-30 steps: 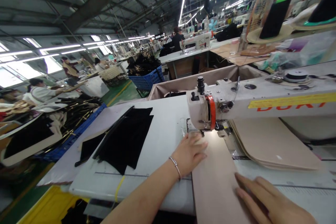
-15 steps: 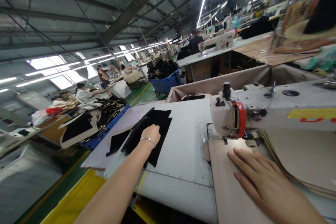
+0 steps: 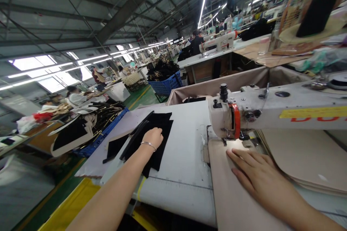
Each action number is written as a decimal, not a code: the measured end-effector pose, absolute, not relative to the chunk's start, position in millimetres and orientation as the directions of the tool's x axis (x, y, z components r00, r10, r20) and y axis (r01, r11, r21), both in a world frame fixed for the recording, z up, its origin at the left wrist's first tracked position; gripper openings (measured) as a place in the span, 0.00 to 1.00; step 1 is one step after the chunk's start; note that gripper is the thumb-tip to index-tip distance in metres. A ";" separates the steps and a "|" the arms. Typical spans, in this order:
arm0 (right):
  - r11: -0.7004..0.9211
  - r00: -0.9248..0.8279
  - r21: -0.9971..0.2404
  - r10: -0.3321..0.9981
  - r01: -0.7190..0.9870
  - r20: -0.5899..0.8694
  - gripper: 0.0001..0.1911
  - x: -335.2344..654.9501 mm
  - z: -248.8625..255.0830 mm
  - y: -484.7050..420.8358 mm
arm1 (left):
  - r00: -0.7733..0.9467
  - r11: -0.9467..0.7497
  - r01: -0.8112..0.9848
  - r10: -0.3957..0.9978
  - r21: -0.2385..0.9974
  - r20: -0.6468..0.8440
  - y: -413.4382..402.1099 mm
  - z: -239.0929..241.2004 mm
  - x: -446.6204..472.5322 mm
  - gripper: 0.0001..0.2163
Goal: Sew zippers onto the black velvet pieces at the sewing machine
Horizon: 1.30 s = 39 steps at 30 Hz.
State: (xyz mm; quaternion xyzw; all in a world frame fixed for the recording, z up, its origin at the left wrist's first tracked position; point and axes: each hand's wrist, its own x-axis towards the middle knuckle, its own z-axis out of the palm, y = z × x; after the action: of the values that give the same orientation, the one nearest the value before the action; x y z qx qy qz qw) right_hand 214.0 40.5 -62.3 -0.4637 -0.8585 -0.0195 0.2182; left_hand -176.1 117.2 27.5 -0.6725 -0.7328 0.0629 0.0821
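My left hand (image 3: 152, 139), a bracelet at the wrist, rests on black fabric pieces (image 3: 164, 135) on the left of the sewing table. Its fingers are curled down and closed on the top piece; their tips are hidden. My right hand (image 3: 256, 171) lies flat and open, fingers spread, on a beige panel (image 3: 223, 187). The panel's far end is under the head of a sewing machine (image 3: 222, 115), close to my fingertips. Right of that hand lies a stack of beige panels (image 3: 306, 158), partly behind the machine arm.
A beige cloth-lined bin (image 3: 217, 81) stands behind the table. Blue crates (image 3: 165, 83) of dark pieces stand farther left. A yellow surface (image 3: 70, 204) is low at the left. Another sewing machine (image 3: 219, 43) and co-workers (image 3: 196, 43) are in the background.
The camera view has turned slightly right, so the table and machine appear farther left. Both hands keep nearly the same places on the black fabric and the beige panel.
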 end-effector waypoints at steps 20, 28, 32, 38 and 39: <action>0.571 -0.471 -0.197 0.792 0.797 0.387 0.24 210.9 -49.4 36.0 | 0.302 -0.323 0.878 0.947 0.354 0.112 93.2 -14.2 -53.5 0.04; 0.572 -0.484 -0.191 0.796 0.798 0.362 0.26 211.8 -48.9 36.1 | 0.392 -0.404 0.750 0.909 0.524 0.141 85.5 -16.4 -2.5 0.05; 0.560 -0.481 -0.190 0.809 0.807 0.339 0.27 212.2 -47.5 35.9 | 0.379 -0.405 0.775 0.912 0.486 0.156 98.5 -23.5 10.0 0.02; 0.558 -0.478 -0.201 0.811 0.805 0.338 0.31 211.4 -46.3 36.3 | 0.335 -0.361 0.792 0.931 0.492 0.144 108.3 -25.9 12.5 0.02; 0.559 -0.478 -0.199 0.810 0.805 0.339 0.32 211.2 -46.4 36.5 | 0.332 -0.361 0.791 0.932 0.494 0.148 109.8 -26.8 12.8 0.02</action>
State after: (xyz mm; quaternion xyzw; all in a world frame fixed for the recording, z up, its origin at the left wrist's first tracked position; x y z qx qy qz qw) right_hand 211.2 36.5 -46.4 -0.4696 -0.8597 0.0064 0.2007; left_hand 12.8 109.8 -26.8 -0.7983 -0.5394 -0.2074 -0.1696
